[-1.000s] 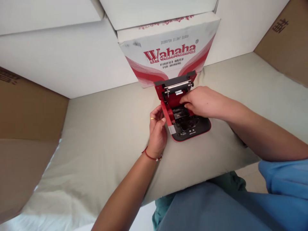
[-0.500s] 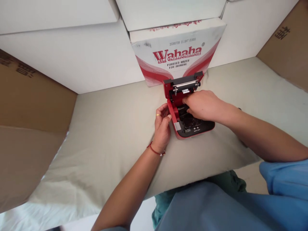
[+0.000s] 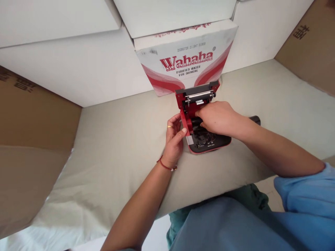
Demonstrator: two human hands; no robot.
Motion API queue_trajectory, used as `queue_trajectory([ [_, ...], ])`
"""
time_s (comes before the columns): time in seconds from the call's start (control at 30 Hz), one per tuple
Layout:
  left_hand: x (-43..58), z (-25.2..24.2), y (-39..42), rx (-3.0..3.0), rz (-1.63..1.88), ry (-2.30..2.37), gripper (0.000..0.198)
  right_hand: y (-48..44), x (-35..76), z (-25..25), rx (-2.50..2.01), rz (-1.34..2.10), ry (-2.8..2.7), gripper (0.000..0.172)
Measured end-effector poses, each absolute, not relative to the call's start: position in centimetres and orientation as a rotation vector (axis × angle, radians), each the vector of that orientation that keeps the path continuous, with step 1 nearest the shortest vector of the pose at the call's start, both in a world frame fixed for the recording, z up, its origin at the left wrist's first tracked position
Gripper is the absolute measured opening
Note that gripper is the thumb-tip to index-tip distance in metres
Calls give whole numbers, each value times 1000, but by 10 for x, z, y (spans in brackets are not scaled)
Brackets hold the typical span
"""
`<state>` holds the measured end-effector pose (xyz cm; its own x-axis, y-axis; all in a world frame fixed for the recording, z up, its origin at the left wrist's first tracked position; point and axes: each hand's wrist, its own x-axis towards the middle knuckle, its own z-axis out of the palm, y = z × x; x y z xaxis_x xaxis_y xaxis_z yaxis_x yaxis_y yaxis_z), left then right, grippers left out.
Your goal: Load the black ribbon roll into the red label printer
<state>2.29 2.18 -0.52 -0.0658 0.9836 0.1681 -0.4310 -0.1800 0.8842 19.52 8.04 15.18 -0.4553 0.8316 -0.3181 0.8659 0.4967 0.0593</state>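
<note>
A small red and black device (image 3: 209, 147) rests on the cloth-covered surface with its lid (image 3: 199, 91) raised; a roller and a metal strip show on the lid's inner side. Around the device's left wall my left hand (image 3: 174, 139) is closed, thumb on the rim and fingers along the outer side. My right hand (image 3: 216, 116) reaches into the device from the right, its fingers bent over a dark roll-like part (image 3: 196, 121). What its fingertips hold is hidden. Crinkled, shiny dark material (image 3: 205, 137) lies over the front of the device.
Behind the device leans a white and red Wahaha box (image 3: 187, 66). White boxes (image 3: 104, 69) line the back; brown cartons (image 3: 34, 115) stand at both sides. A black cylinder (image 3: 255, 120) lies behind my right forearm on the beige cloth (image 3: 117, 146).
The view has shifted slightly. The shiny dark material now spreads further toward the device's front edge. More of the black cylinder shows beyond my right forearm. My left hand keeps its hold.
</note>
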Motion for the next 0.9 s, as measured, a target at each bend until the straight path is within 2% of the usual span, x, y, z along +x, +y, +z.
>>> queue_trajectory([
  [0.1, 23, -6, 22, 995, 1524, 809, 59, 81, 194, 152, 1458, -166, 2433, 32],
  [0.4, 24, -6, 22, 1015, 1509, 822, 59, 80, 204, 154, 1515, -294, 2495, 46],
  [0.6, 25, -5, 21, 974, 1523, 807, 57, 56, 263, 183, 1488, -783, 2812, 41],
  [0.73, 25, -5, 22, 942, 1518, 802, 57, 43, 343, 200, 1789, -1100, 2760, 53],
  [0.8, 25, -4, 23, 942, 1522, 805, 57, 44, 371, 189, 1877, -1144, 2628, 56],
  [0.9, 23, -3, 24, 950, 1525, 810, 58, 51, 384, 151, 1758, -1302, 2457, 52],
])
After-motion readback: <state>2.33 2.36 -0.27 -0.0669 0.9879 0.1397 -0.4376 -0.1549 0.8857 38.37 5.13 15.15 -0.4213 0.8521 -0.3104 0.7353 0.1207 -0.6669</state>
